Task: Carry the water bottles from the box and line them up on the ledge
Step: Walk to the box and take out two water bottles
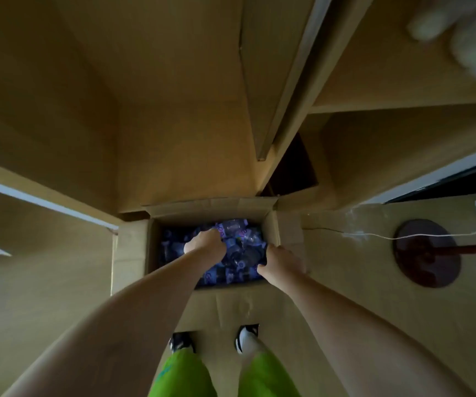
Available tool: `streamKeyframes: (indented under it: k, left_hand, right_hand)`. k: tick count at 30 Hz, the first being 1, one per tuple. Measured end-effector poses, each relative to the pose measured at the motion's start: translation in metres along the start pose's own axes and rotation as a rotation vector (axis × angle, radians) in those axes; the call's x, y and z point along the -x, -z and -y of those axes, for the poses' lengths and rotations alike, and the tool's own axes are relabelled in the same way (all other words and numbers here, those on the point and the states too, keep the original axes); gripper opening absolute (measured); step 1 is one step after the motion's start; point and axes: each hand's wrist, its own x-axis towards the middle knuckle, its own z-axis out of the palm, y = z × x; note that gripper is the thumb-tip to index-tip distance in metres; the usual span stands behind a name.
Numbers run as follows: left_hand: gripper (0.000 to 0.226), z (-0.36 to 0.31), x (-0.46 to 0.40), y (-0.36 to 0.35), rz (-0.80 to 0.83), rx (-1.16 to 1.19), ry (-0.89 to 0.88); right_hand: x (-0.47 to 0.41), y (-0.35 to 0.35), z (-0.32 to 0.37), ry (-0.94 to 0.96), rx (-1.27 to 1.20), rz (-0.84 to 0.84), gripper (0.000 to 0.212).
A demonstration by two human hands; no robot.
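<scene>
An open cardboard box (pixel 133 250) stands on the floor in front of my feet, filled with several water bottles (pixel 239 239) with blue-purple labels. My left hand (pixel 205 245) reaches down into the box and is closed around a bottle near the middle. My right hand (pixel 279 262) is at the box's right side, fingers curled over a bottle at the wall. The ledge (pixel 402 81) runs along the upper right, with blurred pale bottles (pixel 460 32) standing on it.
A dark round stand base (pixel 427 253) with a pole sits on the floor to the right, a white cable (pixel 374 235) trailing past it. A dark doorway edge lies at far right. My shoes (pixel 246 338) stand on the box's front flap.
</scene>
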Motion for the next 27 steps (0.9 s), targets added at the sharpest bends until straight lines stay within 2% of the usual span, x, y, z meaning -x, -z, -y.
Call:
streamKeyframes:
  k: [3, 9, 14, 20, 27]
  left_hand:
    - [0.034, 0.004, -0.035, -0.036, 0.036, 0.052, 0.044]
    - [0.027, 0.027, -0.131, -0.126, 0.093, 0.122, 0.105]
    - [0.026, 0.052, -0.200, -0.196, 0.074, 0.090, 0.092]
    - [0.029, 0.059, -0.253, -0.263, 0.100, 0.165, 0.137]
    - [0.029, 0.060, -0.282, -0.287, 0.125, 0.184, 0.143]
  right_hand:
    - [-0.034, -0.025, -0.009, 0.029, 0.027, 0.043, 0.035]
    - [-0.128, -0.112, -0.019, 0.030, 0.001, 0.137, 0.034]
    - [-0.215, -0.188, -0.021, 0.094, 0.071, 0.153, 0.046]
    - [-0.277, -0.242, -0.028, 0.257, 0.338, 0.134, 0.055]
    - [-0.310, -0.270, -0.033, 0.278, 0.469, 0.291, 0.083]
